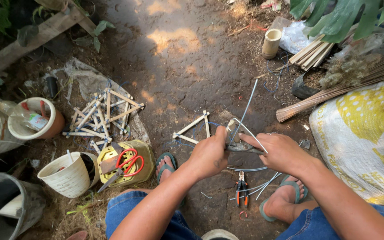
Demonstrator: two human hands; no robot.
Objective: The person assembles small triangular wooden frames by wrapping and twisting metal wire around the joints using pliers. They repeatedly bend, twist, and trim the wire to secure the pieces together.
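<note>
My left hand point(210, 153) grips a short bamboo stick point(232, 129) wrapped with thin wire point(246, 109) that rises toward the upper right. My right hand point(281, 151) holds pliers point(242, 147) whose jaws meet the stick beside the left thumb. Just left of the hands a bamboo-stick triangle point(195, 128) lies on the dirt. Orange-handled pliers point(242, 189) lie on the ground between my sandalled feet, among loose wire strands.
A pile of tied bamboo frames point(101, 116) lies at left. Red scissors point(130, 163) and a knife rest on a yellow box point(145, 151). White pots point(70, 180), a bottle, a bamboo cup point(271, 43), cut sticks point(312, 54), a broom point(334, 93) and a yellow-white sack point(370, 138) surround me.
</note>
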